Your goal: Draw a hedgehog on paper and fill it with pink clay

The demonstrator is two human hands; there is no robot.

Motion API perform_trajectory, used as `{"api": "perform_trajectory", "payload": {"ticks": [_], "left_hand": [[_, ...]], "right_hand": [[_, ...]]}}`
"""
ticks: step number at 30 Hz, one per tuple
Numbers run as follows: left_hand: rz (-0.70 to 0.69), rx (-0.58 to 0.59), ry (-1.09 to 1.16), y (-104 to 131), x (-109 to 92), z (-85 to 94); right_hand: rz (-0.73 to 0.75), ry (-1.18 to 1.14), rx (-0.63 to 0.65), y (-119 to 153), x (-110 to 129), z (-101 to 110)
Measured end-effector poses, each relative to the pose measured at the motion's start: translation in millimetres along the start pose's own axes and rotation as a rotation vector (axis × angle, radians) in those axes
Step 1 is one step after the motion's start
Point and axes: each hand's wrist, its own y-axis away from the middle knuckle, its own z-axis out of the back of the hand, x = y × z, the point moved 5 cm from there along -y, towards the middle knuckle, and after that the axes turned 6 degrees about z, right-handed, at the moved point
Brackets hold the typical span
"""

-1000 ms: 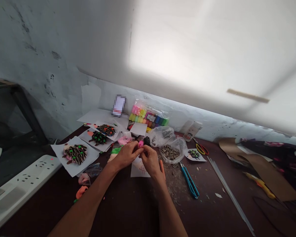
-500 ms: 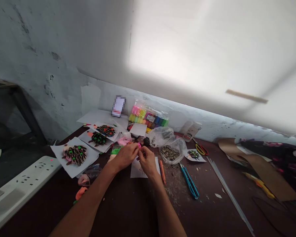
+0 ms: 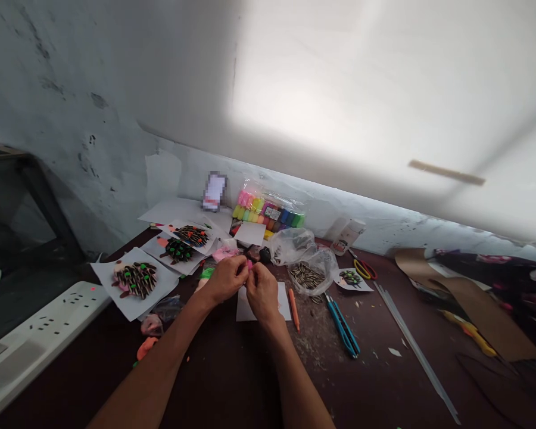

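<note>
My left hand point(image 3: 228, 277) and my right hand point(image 3: 262, 291) meet fingertip to fingertip over a white paper point(image 3: 246, 308) near the middle of the table. Between their pinched fingers is a small piece of pink clay point(image 3: 250, 264), mostly hidden. An orange pen-like stick point(image 3: 293, 308) lies just right of the paper. Beyond the hands are a lump of pink clay point(image 3: 226, 250) and a black lump point(image 3: 265, 255). Clear bags with striped seeds point(image 3: 307, 276) lie to the right. Papers with seed-covered hedgehog figures point(image 3: 136, 280) lie at the left.
Teal-handled tool point(image 3: 343, 330), yellow-red scissors point(image 3: 365, 269) and clear sticks point(image 3: 415, 345) lie at right. A white bottle point(image 3: 347, 237), a clay pack point(image 3: 272, 213) and a phone point(image 3: 214, 192) stand along the wall. A power strip point(image 3: 40, 339) is at far left.
My right hand has turned, its fingers closing in towards my left fingertips. Less of the pink clay shows, and more of the white paper shows on the right.
</note>
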Motion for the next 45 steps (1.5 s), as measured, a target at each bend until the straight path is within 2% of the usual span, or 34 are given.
{"api": "perform_trajectory", "payload": {"ticks": [4, 8, 15, 19, 22, 28, 32, 37, 41, 45], "left_hand": [[-0.056, 0.02, 0.038, 1.5, -5.2, 1.6], [-0.1, 0.066, 0.013, 2.2, -7.9, -0.3], [-0.055, 0.017, 0.06, 1.7, -9.5, 3.1], [0.024, 0.007, 0.176, 3.0, -9.7, 4.4], [0.034, 0.022, 0.239, 3.3, -10.4, 3.3], [-0.004, -0.111, -0.046, 4.7, -11.3, 4.3], [-0.039, -0.132, -0.108, 7.7, -17.0, 5.4], [-0.237, -0.1, -0.095, 9.0, -19.3, 0.3], [-0.134, -0.048, -0.092, 4.4, -2.4, -7.3], [-0.089, 0.02, 0.005, 1.6, 1.0, -5.4]], "right_hand": [[-0.013, 0.023, 0.103, -2.6, -4.7, 3.4], [0.099, 0.203, 0.139, -2.7, -1.0, 6.5], [0.18, 0.206, 0.015, 0.1, 9.5, 4.2], [0.135, 0.232, -0.055, -1.2, 4.1, 11.0], [0.06, 0.238, -0.036, -3.2, -3.2, 15.4], [-0.048, 0.358, -0.045, -4.2, -7.7, 17.5], [-0.039, 0.251, -0.072, -4.2, -12.5, 20.4], [-0.047, -0.006, -0.141, -4.9, -17.9, 23.1], [-0.089, -0.198, -0.143, -6.4, -16.8, 23.6], [-0.117, -0.307, -0.151, -7.6, -16.4, 30.0]]}}
